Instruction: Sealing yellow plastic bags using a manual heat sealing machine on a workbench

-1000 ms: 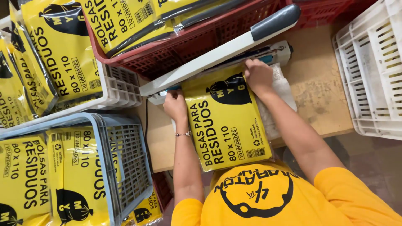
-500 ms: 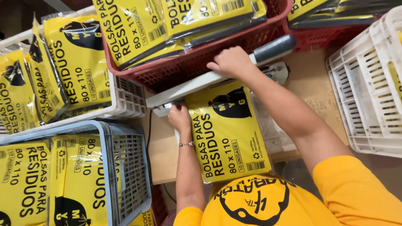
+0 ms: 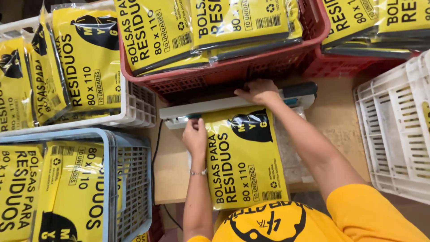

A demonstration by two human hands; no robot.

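Note:
A yellow plastic packet (image 3: 246, 166) with black print lies flat on the wooden table (image 3: 172, 168), its top edge under the arm of a white heat sealer (image 3: 210, 107). My left hand (image 3: 195, 136) pinches the packet's top left corner, right at the sealer. My right hand (image 3: 257, 92) lies on top of the sealer's arm, fingers curled over it, and the arm is down on the packet. The arm's dark handle (image 3: 300, 89) sticks out to the right of that hand.
A red crate (image 3: 233, 71) of the same yellow packets stands just behind the sealer. A white crate (image 3: 139, 110) and a blue-grey crate (image 3: 130, 179) at the left hold more packets. Another white crate (image 3: 394, 134) stands at the right. A black cable (image 3: 156, 143) runs down from the sealer.
The sealer's arm was raised and my right hand lay on the packet. That hand moved up onto the arm, and the arm now lies down on the packet's top edge.

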